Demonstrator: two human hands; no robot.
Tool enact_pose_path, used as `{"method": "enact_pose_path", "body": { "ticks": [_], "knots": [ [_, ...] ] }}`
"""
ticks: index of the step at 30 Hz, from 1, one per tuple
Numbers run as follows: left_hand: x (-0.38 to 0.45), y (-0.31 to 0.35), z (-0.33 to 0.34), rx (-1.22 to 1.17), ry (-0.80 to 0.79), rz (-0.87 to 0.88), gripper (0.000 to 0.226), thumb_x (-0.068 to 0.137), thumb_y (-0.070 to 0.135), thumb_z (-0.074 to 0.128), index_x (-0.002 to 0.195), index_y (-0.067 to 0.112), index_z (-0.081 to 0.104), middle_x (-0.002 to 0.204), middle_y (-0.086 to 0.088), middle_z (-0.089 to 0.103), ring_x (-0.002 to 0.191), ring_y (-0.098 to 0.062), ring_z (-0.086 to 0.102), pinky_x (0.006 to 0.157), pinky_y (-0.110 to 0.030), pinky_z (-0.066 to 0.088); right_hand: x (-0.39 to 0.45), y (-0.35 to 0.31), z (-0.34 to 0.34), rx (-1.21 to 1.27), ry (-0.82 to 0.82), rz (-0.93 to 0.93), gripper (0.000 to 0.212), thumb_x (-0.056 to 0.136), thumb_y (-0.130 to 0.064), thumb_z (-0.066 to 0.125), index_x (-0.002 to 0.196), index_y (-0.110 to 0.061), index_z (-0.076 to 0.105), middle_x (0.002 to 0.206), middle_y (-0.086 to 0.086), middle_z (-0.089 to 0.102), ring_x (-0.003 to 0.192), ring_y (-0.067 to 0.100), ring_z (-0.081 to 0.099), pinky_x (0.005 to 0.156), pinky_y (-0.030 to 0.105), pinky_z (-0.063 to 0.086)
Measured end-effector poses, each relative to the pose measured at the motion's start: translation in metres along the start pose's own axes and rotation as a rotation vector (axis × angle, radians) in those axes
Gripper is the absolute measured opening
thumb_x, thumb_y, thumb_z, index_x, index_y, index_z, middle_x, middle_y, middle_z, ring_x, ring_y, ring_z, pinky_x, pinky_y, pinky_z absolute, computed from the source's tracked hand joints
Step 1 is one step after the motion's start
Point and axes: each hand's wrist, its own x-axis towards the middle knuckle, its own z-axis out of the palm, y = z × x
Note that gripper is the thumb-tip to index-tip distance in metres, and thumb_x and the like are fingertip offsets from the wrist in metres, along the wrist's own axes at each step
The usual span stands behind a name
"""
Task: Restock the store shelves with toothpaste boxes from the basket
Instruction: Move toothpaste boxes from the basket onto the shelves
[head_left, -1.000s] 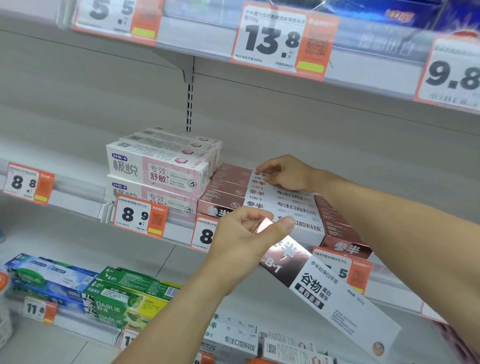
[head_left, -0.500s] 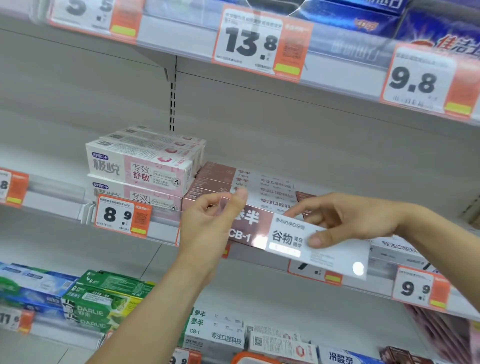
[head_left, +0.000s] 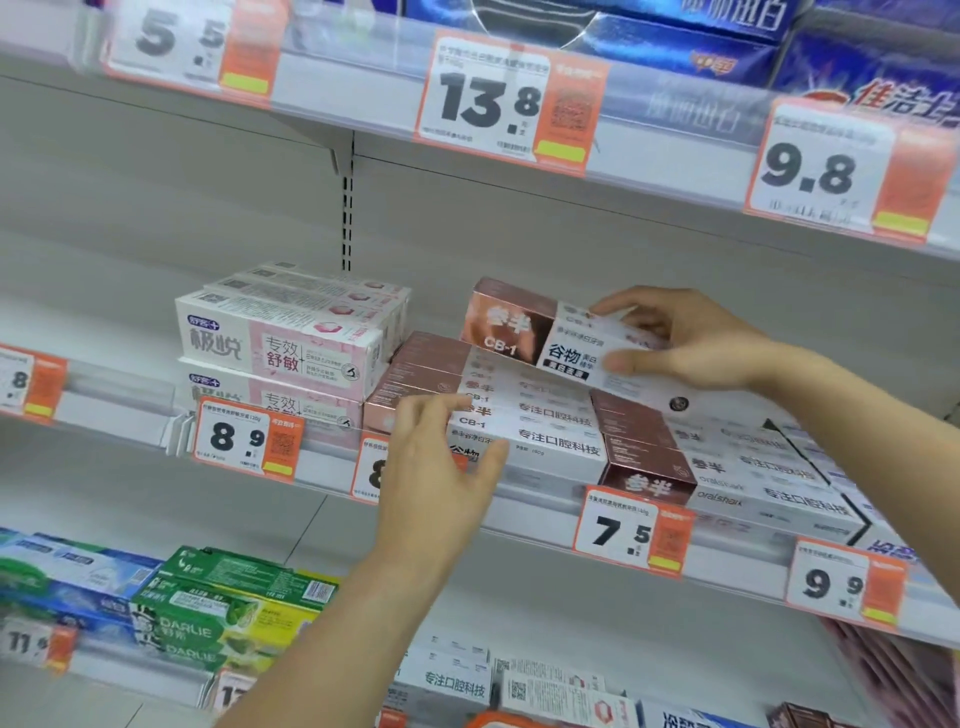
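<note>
Right hand (head_left: 691, 340) fingers pinch a box (head_left: 550, 338) at frame centre, above the stack (head_left: 519, 415); left hand (head_left: 441, 467) fingers spread, touching the stack.

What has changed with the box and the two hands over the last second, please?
The brown-and-white box moved up onto the stack of matching boxes. The left hand let go of it and hangs open; the right hand took hold. The pink boxes stayed put.
</note>
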Motion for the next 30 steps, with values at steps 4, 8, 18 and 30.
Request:
{"method": "enact_pose_path", "body": {
  "ticks": [4, 8, 18, 30],
  "knots": [
    [0.001, 0.000, 0.004, 0.041, -0.022, 0.028, 0.034, 0.085, 0.032, 0.077, 0.115, 0.022, 0.064, 0.114, 0.015, 0.042, 0.078, 0.013, 0.050, 0.070, -0.013, 0.041, 0.055, 0.004, 0.014, -0.077, 0.000, 0.001, 0.053, 0.085, -0.030, 0.077, 0.132, -0.027, 0.053, 0.122, 0.002, 0.065, 0.104, 0.017, 0.064, 0.096, 0.032, 0.050],
    [0.001, -0.003, 0.006, 0.045, -0.007, 0.043, 0.032, 0.085, 0.031, 0.077, 0.113, 0.023, 0.065, 0.114, 0.017, 0.042, 0.078, 0.017, 0.049, 0.066, -0.003, 0.040, 0.100, 0.009, 0.029, -0.085, 0.055, 0.091, 0.056, 0.087, -0.024, 0.076, 0.136, -0.026, 0.049, 0.122, 0.001, 0.062, 0.102, 0.021, 0.063, 0.088, 0.032, 0.053],
    [0.002, -0.015, 0.004, 0.076, -0.043, 0.062, 0.037, 0.083, 0.032, 0.078, 0.115, 0.034, 0.059, 0.112, 0.028, 0.031, 0.083, 0.003, 0.050, 0.064, -0.008, 0.040, 0.143, 0.015, 0.056, 0.022, -0.037, 0.142, 0.052, 0.085, -0.020, 0.079, 0.132, -0.024, 0.056, 0.116, 0.002, 0.061, 0.108, 0.022, 0.062, 0.092, 0.032, 0.052],
    [0.001, -0.014, 0.003, 0.098, -0.070, 0.092, 0.047, 0.083, 0.034, 0.079, 0.124, 0.035, 0.056, 0.116, 0.026, 0.029, 0.091, -0.001, 0.049, 0.067, -0.008, 0.040, 0.155, 0.010, 0.047, 0.015, -0.119, 0.153, 0.052, 0.082, -0.012, 0.080, 0.130, -0.022, 0.059, 0.116, 0.008, 0.061, 0.102, 0.025, 0.065, 0.080, 0.030, 0.055]
  ]
}}
